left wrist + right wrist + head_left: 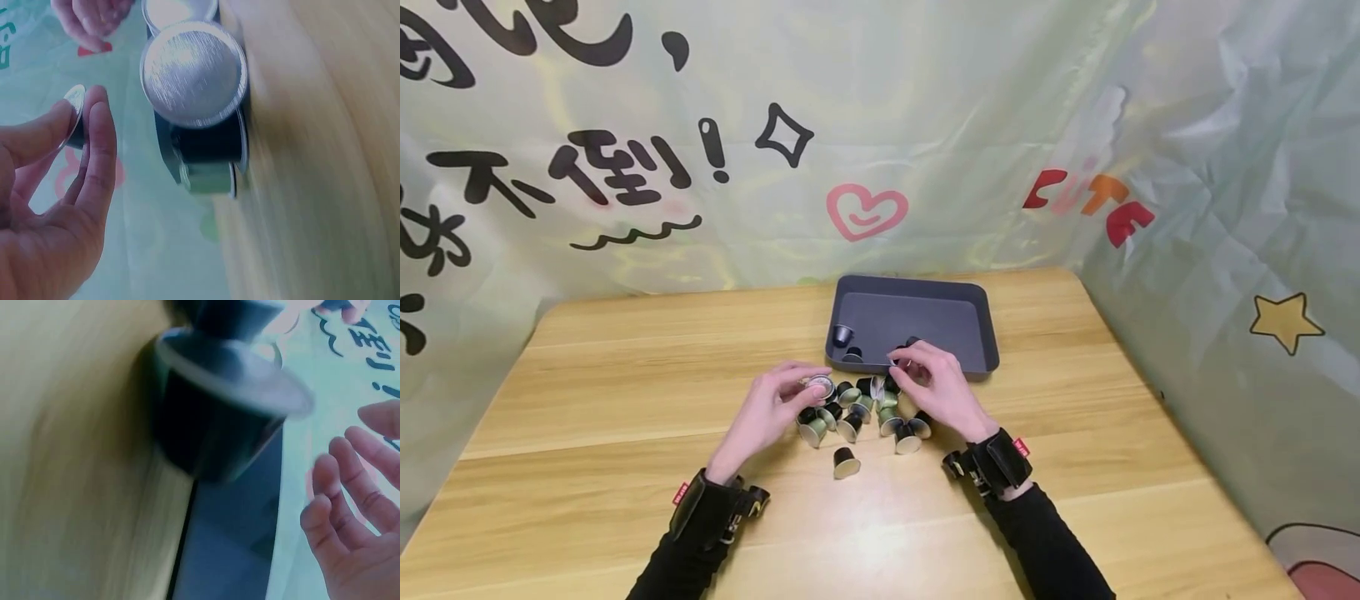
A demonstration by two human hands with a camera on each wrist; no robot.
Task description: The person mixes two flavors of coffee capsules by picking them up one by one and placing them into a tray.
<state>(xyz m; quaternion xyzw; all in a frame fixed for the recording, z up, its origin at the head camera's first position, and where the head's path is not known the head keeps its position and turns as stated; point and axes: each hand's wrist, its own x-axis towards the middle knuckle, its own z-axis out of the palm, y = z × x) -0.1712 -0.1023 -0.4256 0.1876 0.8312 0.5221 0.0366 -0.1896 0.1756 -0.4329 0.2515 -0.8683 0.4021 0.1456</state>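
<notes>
One capsule (822,384) pinched in left hand (766,410), right hand (942,392) half-spread by tray (917,315)

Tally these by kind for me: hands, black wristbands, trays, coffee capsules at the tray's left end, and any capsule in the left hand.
Hands: 2 (left hand, right hand)
Black wristbands: 2
Dark tray: 1
Coffee capsules at the tray's left end: 2
Coffee capsule in the left hand: 1
Total: 8
The capsule heap overlaps too much to count.
</notes>
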